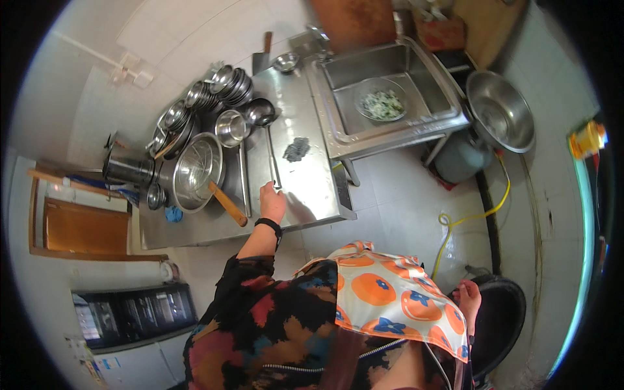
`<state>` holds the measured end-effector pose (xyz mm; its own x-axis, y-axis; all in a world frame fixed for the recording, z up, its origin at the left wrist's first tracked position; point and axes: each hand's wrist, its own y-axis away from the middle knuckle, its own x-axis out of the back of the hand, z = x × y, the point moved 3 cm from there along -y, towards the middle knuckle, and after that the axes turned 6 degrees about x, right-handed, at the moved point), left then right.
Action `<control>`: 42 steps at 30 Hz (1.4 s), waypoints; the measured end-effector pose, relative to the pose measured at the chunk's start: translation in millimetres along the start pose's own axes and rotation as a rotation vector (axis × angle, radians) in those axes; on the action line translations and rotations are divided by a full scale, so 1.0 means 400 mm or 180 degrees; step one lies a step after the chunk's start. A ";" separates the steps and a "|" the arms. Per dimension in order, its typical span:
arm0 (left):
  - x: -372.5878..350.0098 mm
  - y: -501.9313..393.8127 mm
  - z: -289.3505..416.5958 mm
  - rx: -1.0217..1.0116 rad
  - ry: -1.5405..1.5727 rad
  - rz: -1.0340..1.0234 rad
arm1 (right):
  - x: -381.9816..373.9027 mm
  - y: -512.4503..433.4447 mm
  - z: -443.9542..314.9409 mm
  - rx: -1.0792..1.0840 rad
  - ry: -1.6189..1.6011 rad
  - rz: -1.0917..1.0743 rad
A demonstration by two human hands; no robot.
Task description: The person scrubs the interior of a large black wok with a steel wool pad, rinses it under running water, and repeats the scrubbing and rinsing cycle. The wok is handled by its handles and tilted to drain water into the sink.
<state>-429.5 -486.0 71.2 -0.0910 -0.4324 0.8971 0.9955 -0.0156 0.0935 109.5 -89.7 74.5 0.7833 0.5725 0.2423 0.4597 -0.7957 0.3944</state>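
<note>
My left hand point(272, 204) reaches over the stainless steel counter point(312, 180), its fingers at the handle end of a long metal ladle point(262, 113); whether they grip it I cannot tell. A dark steel-wool scourer point(297, 149) lies on the counter, right of the ladle's handle. A steel basin point(197, 171) holding a wire strainer with a wooden handle point(227, 204) stands left of the hand. My right hand point(468, 294) hangs low at my side, fingers partly curled, near a large black tub point(502, 321); no object shows in it.
Stacked steel bowls point(233, 87) and a small pot point(231, 127) crowd the counter's back left. A cleaver point(261, 61) stands against the wall. A bowl of chopped greens point(382, 103) sits in the sink point(336, 119). Right are a large basin point(501, 111), a gas cylinder point(460, 158) and a yellow hose point(475, 216).
</note>
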 end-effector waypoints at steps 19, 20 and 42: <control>0.058 -0.016 -0.234 0.0659 -0.0419 0.0739 | -0.623 -0.290 -0.524 0.0990 0.2177 -0.2104; 0.051 -0.024 -0.233 0.0654 -0.0377 0.0874 | -0.640 -0.318 -0.539 0.1048 0.2299 -0.2188; 0.114 -0.040 0.201 0.2762 0.3247 0.0032 | -1.160 -1.147 -0.915 0.1732 0.2114 -0.3769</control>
<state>-451.5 -432.9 145.3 0.3549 -0.9101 0.2138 0.6227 0.4007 0.6721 -617.9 82.1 105.6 -0.4208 0.7952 0.4365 0.9002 0.3065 0.3094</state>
